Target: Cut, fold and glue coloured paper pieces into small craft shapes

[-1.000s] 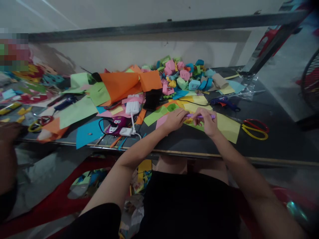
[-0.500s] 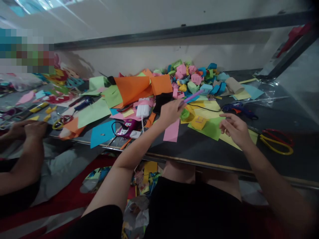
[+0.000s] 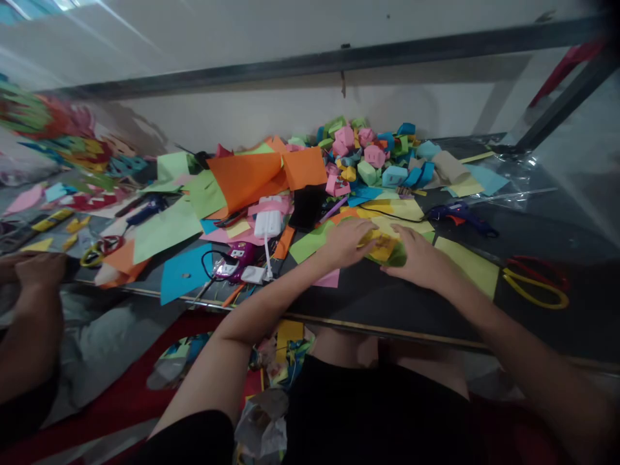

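Observation:
My left hand [image 3: 349, 243] and my right hand [image 3: 413, 257] curl from both sides round a small yellow folded-paper piece [image 3: 385, 244], with green paper [image 3: 400, 256] at its lower edge. My fingers partly cover the piece. A purple pen-like stick [image 3: 334, 210] lies just beyond my left hand, beside a black phone-like slab [image 3: 308, 206]. Under and behind my hands are a green sheet [image 3: 310, 241] and a yellow sheet [image 3: 404, 210]. A pink strip [image 3: 329, 279] shows beneath my left wrist.
Folded paper shapes [image 3: 374, 155] are heaped at the back. A blue glue gun [image 3: 460, 214] and yellow-and-red scissors [image 3: 535, 284] lie right. Left are a purple power strip [image 3: 237, 261], a white adapter [image 3: 268, 223] and orange sheets [image 3: 247, 181]. Another person's hand [image 3: 41, 268] rests far left.
My left hand has put the purple stick down on the table and moved down to the yellow piece. My right hand has moved left, and both now close round it.

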Demonstrator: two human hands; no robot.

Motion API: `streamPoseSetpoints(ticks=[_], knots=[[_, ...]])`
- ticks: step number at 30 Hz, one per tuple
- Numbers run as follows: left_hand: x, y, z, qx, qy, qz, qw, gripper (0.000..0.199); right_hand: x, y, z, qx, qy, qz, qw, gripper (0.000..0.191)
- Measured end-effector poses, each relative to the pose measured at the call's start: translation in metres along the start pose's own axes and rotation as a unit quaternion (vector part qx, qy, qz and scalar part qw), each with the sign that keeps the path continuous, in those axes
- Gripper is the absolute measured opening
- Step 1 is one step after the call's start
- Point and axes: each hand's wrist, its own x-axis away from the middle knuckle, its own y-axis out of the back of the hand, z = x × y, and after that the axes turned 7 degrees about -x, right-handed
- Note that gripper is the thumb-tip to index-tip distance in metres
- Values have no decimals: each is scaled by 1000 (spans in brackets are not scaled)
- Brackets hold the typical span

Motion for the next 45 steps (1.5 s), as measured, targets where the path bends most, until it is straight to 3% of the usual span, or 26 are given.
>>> streamPoseSetpoints(ticks=[3,6,8,10,13,16,20,23,25,27,30,36,41,45], knots=[[6,-12,-22,17,28,-89,996,38,-14,-10,-2,0,12,40,999,86],[13,-21,-20,28,30,-159,986,47,-20,-7,-7,-60,-23,-1,998,81],[16,-27,-13,35,14,-167,985,57,-20,1,-9,-169,-62,-26,983,78],[18,-32,-9,47,-16,-156,987,59,-18,11,-9,-322,-107,-12,941,69],[18,-30,-13,47,-63,-132,988,49,-15,23,-5,-493,-179,18,851,47],[14,-17,-17,18,-76,-108,991,38,-13,33,0,-530,-214,20,820,34],[-4,8,6,-19,-1,-87,996,31,-11,40,-3,-512,-207,57,831,49],[-26,20,49,-42,136,-92,986,29,-6,39,-10,-357,-181,86,912,57],[-37,25,80,-54,221,-90,970,29,1,37,-13,-194,-159,49,967,52],[-44,29,105,-69,264,-68,960,29,8,38,-15,-27,-149,0,988,42],[-46,32,126,-87,274,-7,958,29,17,43,-17,136,-159,-20,978,44],[-43,20,134,-143,251,98,952,21,26,53,-21,147,-173,-38,973,48],[-50,2,132,-160,241,94,953,23,35,48,-21,97,-125,-81,984,48],[-56,0,130,-154,243,92,953,10,40,39,-23,90,-115,-105,984,44]])
